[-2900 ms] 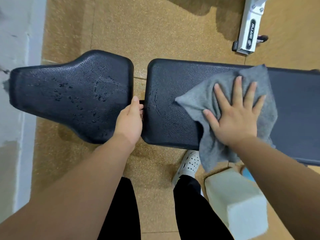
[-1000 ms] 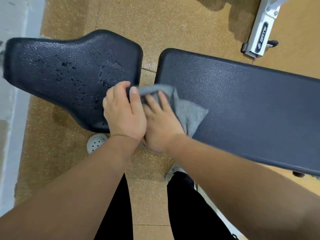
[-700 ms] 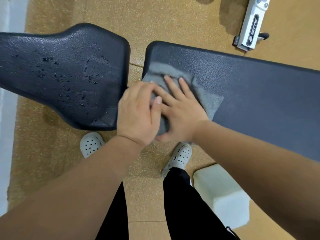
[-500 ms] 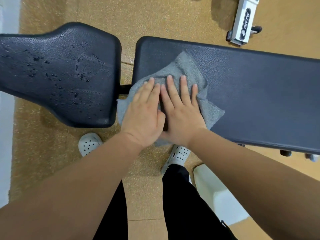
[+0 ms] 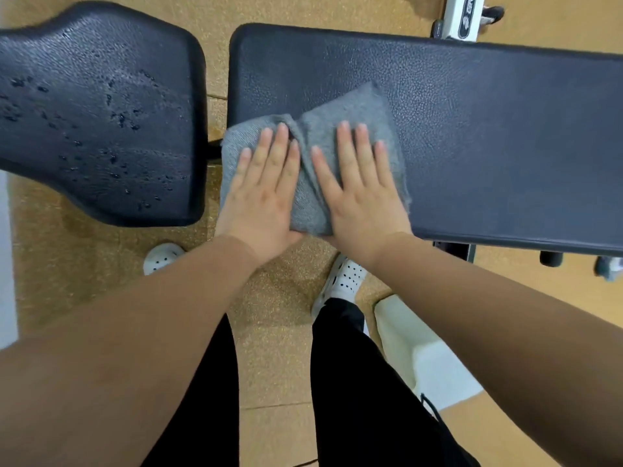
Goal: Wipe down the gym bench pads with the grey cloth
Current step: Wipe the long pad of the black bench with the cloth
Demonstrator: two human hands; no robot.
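The grey cloth (image 5: 340, 112) lies bunched on the left end of the long black bench pad (image 5: 488, 136), its left edge hanging into the gap between the pads. My left hand (image 5: 264, 190) and my right hand (image 5: 360, 190) press flat on the cloth side by side, fingers straight and pointing away from me. The shorter black seat pad (image 5: 97, 112) to the left carries many water droplets and no hand touches it.
A white metal frame leg (image 5: 462, 18) stands on the cork-coloured floor beyond the bench. A pale block (image 5: 421, 352) sits on the floor by my right foot. My white perforated shoes (image 5: 340, 281) stand under the bench's near edge. A pale wall strip runs along the left.
My left hand left the seat pad's edge and joined the right on the cloth. Both hands moved the cloth to the long pad's left end, then spread apart and flattened on it.
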